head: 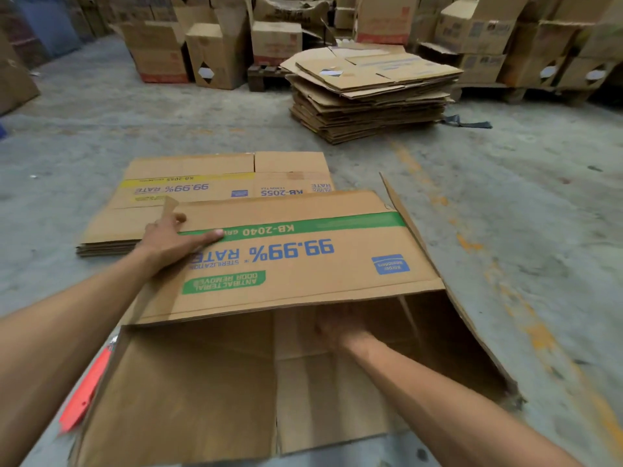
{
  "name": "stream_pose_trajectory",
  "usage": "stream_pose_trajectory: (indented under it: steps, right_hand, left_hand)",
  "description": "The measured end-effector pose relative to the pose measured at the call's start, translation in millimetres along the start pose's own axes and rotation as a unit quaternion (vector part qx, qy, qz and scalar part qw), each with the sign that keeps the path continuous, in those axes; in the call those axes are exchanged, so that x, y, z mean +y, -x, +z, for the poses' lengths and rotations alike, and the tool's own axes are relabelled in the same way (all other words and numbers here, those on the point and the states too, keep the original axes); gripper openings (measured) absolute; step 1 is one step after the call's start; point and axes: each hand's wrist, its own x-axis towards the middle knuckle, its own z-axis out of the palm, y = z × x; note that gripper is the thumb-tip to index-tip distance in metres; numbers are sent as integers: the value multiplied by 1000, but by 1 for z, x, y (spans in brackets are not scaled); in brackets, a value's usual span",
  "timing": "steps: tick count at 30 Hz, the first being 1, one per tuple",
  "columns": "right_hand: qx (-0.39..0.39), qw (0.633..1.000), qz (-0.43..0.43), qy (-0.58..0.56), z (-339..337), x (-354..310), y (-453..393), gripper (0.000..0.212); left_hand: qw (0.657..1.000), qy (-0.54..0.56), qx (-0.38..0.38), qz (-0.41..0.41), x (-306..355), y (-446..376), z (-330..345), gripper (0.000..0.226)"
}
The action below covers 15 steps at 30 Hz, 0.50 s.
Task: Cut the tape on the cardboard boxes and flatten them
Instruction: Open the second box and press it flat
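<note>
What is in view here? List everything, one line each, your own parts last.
green-band box: one, brown with green band, open and half collapsed on the floor in front.
yellow-band stack: one low pile of flattened boxes, brown with yellow band, on the floor beyond the green-band box.
tall stack: one pile of flattened boxes, brown, farther back on the right.
upright boxes: many, brown, along the back wall, some on pallets.
orange tool: one, on the floor at the box's left; what it is cannot be told.
floor: grey concrete with worn yellow marks.
left hand: flat on the box's top panel, thumb at its edge.
right hand: inside the box, grip unclear.
</note>
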Motion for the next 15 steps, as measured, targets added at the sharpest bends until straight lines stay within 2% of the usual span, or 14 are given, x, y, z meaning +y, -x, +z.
stream_pose_trajectory:
  steps: [2,3,4,6,9,11,13,14,15]
  right_hand:
    - [-55,994,-58,69,-9,-16,27,64]
    - [-64,990,-85,88,-17,-23,42,60]
    - [-28,987,-127,95,-23,-28,57,49]
    - [119,965,-219,78,-45,-33,83,30]
    - [298,908,-296,-3,-69,-29,104,31]
    - [350,886,-296,-65,-73,-29,110,26]
    - [411,866,-254,-129,-82,-34,116,19]
    - [440,857,-231,-137,-88,-37,117,20]
    - [441,865,-207,-124,-93,-38,116,25]
  left_hand:
    - [1000,3,-16,-9,2,8,-1,138]
    - [1000,6,-10,-21,2,12,1,138]
    - [999,5,1,-34,0,15,3,139]
    - [998,-6,21,-51,-8,23,9,139]
    - [998,-25,42,-40,-18,34,17,128]
    - [997,-12,78,-17,-20,40,20,119]
    - [995,7,100,-11,-23,42,20,113]
    - [995,10,102,-13,-26,40,21,109]
    - [995,9,100,-16,-32,39,22,107]
